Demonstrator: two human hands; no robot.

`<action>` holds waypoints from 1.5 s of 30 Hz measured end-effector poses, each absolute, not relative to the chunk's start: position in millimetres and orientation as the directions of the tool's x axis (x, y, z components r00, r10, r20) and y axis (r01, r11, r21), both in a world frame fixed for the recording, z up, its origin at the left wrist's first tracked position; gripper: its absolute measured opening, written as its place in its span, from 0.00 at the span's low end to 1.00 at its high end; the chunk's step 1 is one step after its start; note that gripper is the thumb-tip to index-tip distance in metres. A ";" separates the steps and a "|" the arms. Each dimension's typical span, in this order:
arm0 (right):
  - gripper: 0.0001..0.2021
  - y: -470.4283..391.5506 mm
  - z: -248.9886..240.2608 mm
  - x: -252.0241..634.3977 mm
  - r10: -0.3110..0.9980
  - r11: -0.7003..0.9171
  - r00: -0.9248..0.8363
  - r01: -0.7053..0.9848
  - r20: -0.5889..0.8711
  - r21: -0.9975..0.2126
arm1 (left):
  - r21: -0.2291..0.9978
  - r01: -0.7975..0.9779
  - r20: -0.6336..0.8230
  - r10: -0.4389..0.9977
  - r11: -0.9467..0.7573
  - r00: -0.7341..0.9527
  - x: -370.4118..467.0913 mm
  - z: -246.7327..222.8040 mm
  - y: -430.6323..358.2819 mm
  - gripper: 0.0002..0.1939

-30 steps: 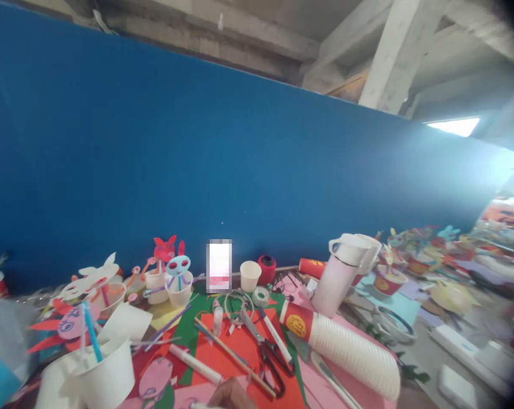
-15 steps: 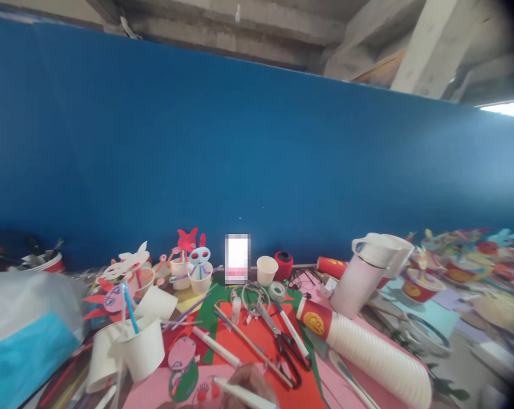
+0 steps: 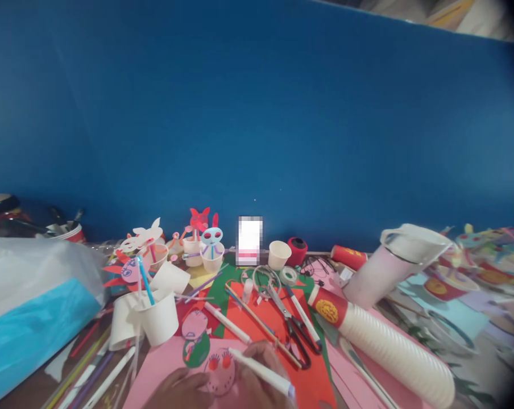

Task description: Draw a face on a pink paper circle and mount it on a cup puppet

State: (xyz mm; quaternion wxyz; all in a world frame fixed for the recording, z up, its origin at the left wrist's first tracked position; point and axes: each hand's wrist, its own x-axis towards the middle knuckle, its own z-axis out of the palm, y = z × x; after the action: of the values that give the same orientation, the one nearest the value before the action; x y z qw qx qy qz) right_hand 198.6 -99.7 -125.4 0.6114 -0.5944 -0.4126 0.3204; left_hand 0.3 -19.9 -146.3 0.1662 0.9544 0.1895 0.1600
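Note:
A pink paper face [image 3: 220, 375] with red eyes and drawn lashes lies at the bottom centre, between my hands. My right hand [image 3: 261, 369] is closed around a white marker [image 3: 265, 372], whose tip is near the top of the face. At the face's left edge is my left hand [image 3: 180, 389], its fingers over the pink sheet [image 3: 154, 360]; whether they pinch the face is unclear. Just above lie a pink cutout [image 3: 194, 325] and a green one [image 3: 196, 349]. Another white marker [image 3: 228, 322] rests beside them.
Black-handled scissors [image 3: 297, 338] lie on red paper to the right. Stacked paper cups [image 3: 393, 352] and a white jug [image 3: 389, 264] stand or lie farther right. White cups [image 3: 158, 321] with straws are at left, near a plastic bag [image 3: 39, 318].
The camera view has tilted down. My left hand has come further into view beside the pink face, and more of my right hand with the marker shows.

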 end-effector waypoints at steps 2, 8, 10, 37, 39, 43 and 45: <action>0.14 -101.4 -118.2 200.9 0.903 0.057 0.423 0.048 0.073 -0.997 | 0.382 0.319 0.221 0.421 -0.867 0.880 0.8 -150.4 -19.0 0.08; 0.17 -100.1 -120.7 205.7 0.948 0.065 0.317 -0.123 0.023 -0.990 | 0.385 0.334 0.179 0.425 -0.860 0.887 -2.1 -154.5 -18.2 0.08; 0.17 -99.5 -123.3 208.3 0.941 0.077 0.335 -0.097 0.040 -0.992 | 0.391 0.338 0.170 0.428 -0.856 0.888 -3.4 -156.7 -19.3 0.09; 0.17 -92.9 -80.9 224.1 0.977 -0.012 0.206 -0.216 -0.057 -0.976 | 0.509 0.287 0.379 0.511 -0.812 0.772 -2.8 -90.0 -61.7 0.21; 0.18 -93.8 -79.1 224.4 0.977 -0.013 0.208 -0.167 -0.048 -0.986 | 0.522 0.302 0.364 0.529 -0.798 0.767 -2.5 -89.4 -63.1 0.22; 0.15 -96.7 -77.8 225.2 0.975 0.008 0.222 -0.013 0.005 -1.000 | 0.539 0.296 0.359 0.532 -0.789 0.767 -1.7 -88.4 -65.1 0.24; 0.13 -98.3 -78.4 225.2 0.979 0.000 0.206 0.034 0.007 -0.999 | 0.547 0.288 0.365 0.534 -0.786 0.763 -0.9 -87.6 -65.6 0.23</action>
State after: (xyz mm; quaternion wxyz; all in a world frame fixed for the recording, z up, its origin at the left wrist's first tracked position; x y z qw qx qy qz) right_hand 225.2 -98.3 -78.4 0.5414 -0.5566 -0.4548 0.4362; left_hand -0.9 -65.6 -87.6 0.2365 0.9085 0.2262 0.2600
